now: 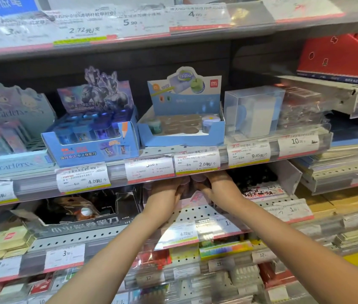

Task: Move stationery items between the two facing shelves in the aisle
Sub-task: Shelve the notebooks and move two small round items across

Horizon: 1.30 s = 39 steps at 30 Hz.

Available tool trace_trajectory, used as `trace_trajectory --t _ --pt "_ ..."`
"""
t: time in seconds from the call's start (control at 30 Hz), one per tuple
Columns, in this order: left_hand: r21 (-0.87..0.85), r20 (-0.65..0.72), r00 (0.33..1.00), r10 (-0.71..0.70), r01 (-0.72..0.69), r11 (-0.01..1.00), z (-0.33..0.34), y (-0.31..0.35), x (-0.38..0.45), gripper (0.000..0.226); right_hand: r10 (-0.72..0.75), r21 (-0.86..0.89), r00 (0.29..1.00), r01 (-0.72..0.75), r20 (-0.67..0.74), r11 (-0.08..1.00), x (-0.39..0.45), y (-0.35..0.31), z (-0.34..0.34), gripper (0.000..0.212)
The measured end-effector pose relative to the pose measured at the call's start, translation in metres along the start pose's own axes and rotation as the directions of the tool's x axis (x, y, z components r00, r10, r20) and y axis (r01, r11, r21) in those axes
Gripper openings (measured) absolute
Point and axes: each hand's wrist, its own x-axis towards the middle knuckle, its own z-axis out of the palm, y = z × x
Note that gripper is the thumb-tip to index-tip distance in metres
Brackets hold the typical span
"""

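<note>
Head view: left hand (166, 190) and right hand (219, 187) clasp a translucent pinkish display box of small round-capped items (192, 189) from 9 and 3 o'clock, under the price-label shelf rail (151, 172).

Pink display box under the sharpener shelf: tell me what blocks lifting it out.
Both hands, left and right, already grip the pink display box. Directly above it hangs the upper shelf's price-label rail, hiding the box's top. The front toward the aisle looks clear.
</note>
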Motion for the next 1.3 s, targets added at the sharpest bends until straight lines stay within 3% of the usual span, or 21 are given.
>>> trace_trajectory --t 0.17,0.37,0.43,0.53,0.63,0.77,0.97,1.13,1.3 --pt "-0.004 0.015 1.000 0.008 -0.008 1.000 0.001 0.000 0.000 0.031 -0.128 -0.056 0.992 0.126 -0.020 0.990 -0.001 0.000 -0.002 0.025" --pt "0.041 0.116 0.993 -0.027 0.023 0.999 -0.005 0.004 -0.003 0.037 -0.172 -0.304 0.985 0.166 0.007 0.938 -0.004 -0.001 -0.005 0.033" --pt "0.026 0.178 0.983 -0.047 0.043 0.999 -0.010 0.006 -0.004 0.037 -0.117 -0.320 0.993 0.120 0.027 0.940 -0.002 -0.001 -0.007 0.038" --pt "-0.032 0.198 0.979 -0.055 0.062 0.998 -0.018 0.008 -0.005 0.038 0.010 -0.255 0.996 0.013 0.088 0.967 0.001 -0.003 -0.009 0.044" --pt "-0.060 0.133 0.990 -0.042 0.050 0.997 -0.022 0.010 -0.009 0.036 0.057 -0.231 0.989 -0.025 0.134 0.973 0.000 -0.004 -0.015 0.041" --pt "-0.091 -0.002 0.999 0.051 -0.051 0.994 -0.023 0.016 -0.020 0.025 0.003 -0.114 1.000 -0.003 0.003 0.994 -0.012 -0.001 -0.021 0.036" --pt "-0.067 -0.138 0.968 0.209 -0.219 0.973 -0.006 0.031 -0.038 0.039 0.089 0.103 0.984 -0.073 -0.153 0.992 -0.054 0.016 -0.037 0.034" --pt "-0.198 -0.108 0.959 0.263 -0.280 0.939 0.006 0.072 -0.034 0.040 0.237 0.367 0.958 -0.165 -0.160 0.915 -0.085 0.034 -0.061 0.023" --pt "-0.381 -0.025 0.969 0.245 -0.236 0.894 0.023 0.131 -0.021 0.029 0.347 0.461 0.919 -0.230 -0.186 0.857 -0.118 0.066 -0.093 0.018"
